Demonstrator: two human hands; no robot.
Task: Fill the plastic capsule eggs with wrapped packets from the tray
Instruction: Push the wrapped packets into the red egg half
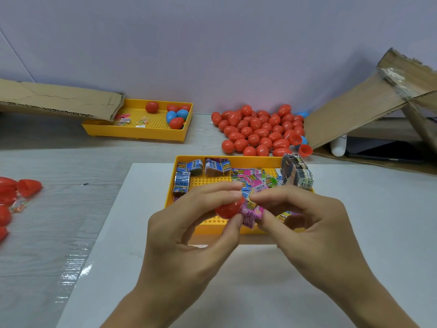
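My left hand (189, 235) grips a red capsule egg half (227, 209) between thumb and fingers, just above the near edge of the yellow tray (236, 159). My right hand (314, 228) pinches a pink wrapped packet (251, 213) that touches the egg's open side. Loose wrapped packets (254, 178) in pink, blue and green lie in the tray, with blue bundled packs (183, 179) along its left side. How far the packet sits inside the egg is hidden by my fingers.
A heap of red eggs (257, 131) lies behind the tray, with open halves (305, 150) at its right. A second yellow tray (139, 131) holds red and blue eggs at back left. Red eggs (14, 190) lie at far left. Cardboard flaps (369, 105) stand right and left.
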